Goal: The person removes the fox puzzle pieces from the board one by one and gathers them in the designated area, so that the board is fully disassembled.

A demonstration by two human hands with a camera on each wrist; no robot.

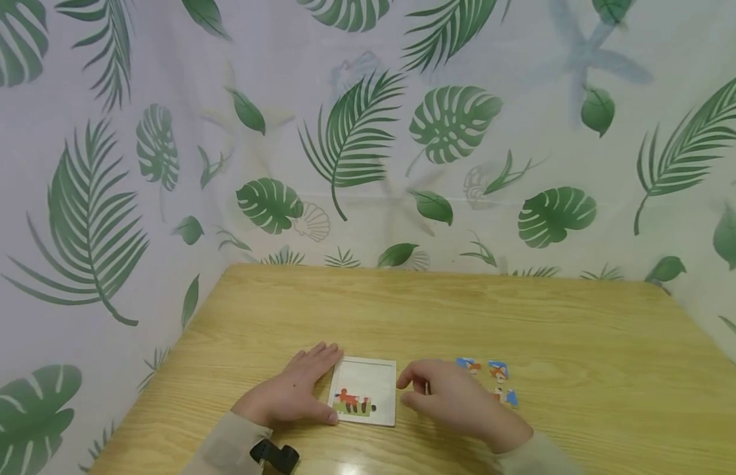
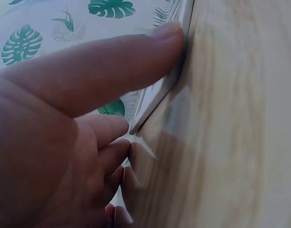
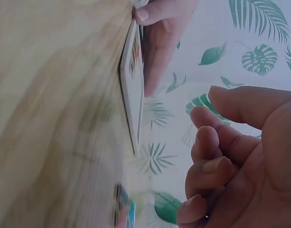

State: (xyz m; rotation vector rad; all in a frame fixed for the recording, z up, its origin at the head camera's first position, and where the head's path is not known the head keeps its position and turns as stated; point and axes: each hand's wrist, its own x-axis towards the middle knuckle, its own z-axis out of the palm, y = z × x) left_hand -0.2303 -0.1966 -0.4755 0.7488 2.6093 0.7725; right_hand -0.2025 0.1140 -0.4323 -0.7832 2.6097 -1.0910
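A white square puzzle tray [image 1: 368,374] lies flat on the table, with joined jigsaw pieces [image 1: 354,403] showing orange-red and green along its lower left. My left hand [image 1: 299,389] rests at the tray's left side, fingers extended at the upper corner and thumb [image 2: 169,40] against the lower corner. To the right of the tray hovers my right hand [image 1: 447,398]; its fingers are loosely bent, and the right wrist view shows nothing between thumb and fingertips [image 3: 207,137]. Loose jigsaw pieces [image 1: 498,369] in blue, orange and white lie just beyond that hand, some partly hidden by it.
The wood-grain table [image 1: 611,356] extends around the tray and pieces. A white curtain [image 1: 368,158] printed with green leaves stands behind the table and along its left side. A black strap [image 1: 275,455] sits at my left wrist.
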